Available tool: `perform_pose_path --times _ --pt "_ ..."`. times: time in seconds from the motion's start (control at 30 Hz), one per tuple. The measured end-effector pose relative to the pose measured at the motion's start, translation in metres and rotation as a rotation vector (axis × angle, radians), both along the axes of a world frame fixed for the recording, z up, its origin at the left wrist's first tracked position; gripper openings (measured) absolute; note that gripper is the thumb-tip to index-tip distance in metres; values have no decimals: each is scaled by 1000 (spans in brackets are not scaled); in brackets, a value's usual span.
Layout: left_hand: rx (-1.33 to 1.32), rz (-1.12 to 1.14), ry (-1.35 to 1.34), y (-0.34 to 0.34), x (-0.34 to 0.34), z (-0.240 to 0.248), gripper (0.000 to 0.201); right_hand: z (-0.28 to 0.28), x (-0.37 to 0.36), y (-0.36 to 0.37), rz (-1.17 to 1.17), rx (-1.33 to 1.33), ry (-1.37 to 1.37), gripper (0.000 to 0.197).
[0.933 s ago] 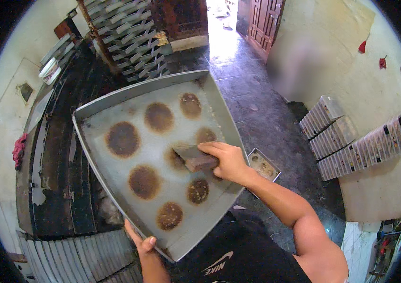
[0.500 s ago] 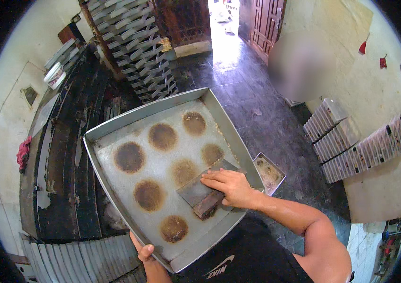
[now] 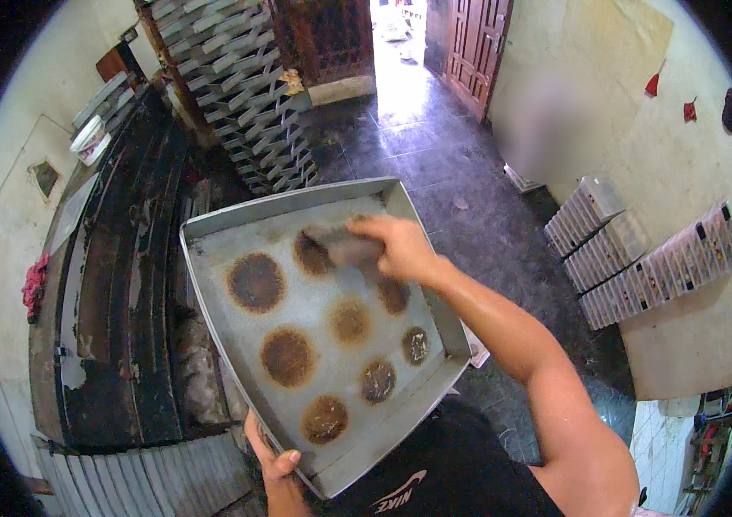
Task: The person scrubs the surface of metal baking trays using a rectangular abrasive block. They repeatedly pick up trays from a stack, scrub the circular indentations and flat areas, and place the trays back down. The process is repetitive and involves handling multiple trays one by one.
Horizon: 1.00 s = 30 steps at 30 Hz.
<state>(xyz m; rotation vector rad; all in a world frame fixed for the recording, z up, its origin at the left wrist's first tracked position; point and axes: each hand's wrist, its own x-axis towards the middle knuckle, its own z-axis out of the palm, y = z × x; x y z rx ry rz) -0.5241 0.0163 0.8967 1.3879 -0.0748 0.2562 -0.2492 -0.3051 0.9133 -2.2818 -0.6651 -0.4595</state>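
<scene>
A square metal baking pan (image 3: 312,299) with raised walls is held tilted in front of me. Rows of round, brown scorched spots mark its inside, and pale crumbs lie on some of the nearer ones. My left hand (image 3: 275,465) grips the pan's lower left corner, thumb over the rim. Inside the pan, toward its far right part, my right hand (image 3: 400,250) is closed around a flat scraper (image 3: 353,246) with a thick grip. Motion blurs the scraper, and it covers part of the far spots.
Grey pans (image 3: 236,95) are stacked high ahead on the left. A long dark bench-like structure (image 3: 116,284) runs along the left, with a white tub (image 3: 90,140) on it. Clear plastic boxes (image 3: 659,267) line the right wall. A wooden door (image 3: 475,56) stands beside a bright doorway.
My right hand has swept the scraper from the pan's near right part up to its far right part. The pan has shifted slightly right and turned a little; my left hand keeps its hold.
</scene>
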Motion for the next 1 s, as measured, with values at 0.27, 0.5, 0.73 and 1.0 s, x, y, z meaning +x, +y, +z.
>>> perform_pose_path --times 0.27,0.5,0.73,1.0 --pt "-40 61 69 5 -8 -5 111 -18 -48 29 32 14 -48 53" --pt "-121 38 132 4 9 7 113 -8 -90 81 -74 -215 246 45" --pt "83 70 -15 8 15 2 116 -9 -53 73 -231 -152 415 32" --pt "69 73 44 -1 24 21 109 6 -54 92 -61 -75 231 35"
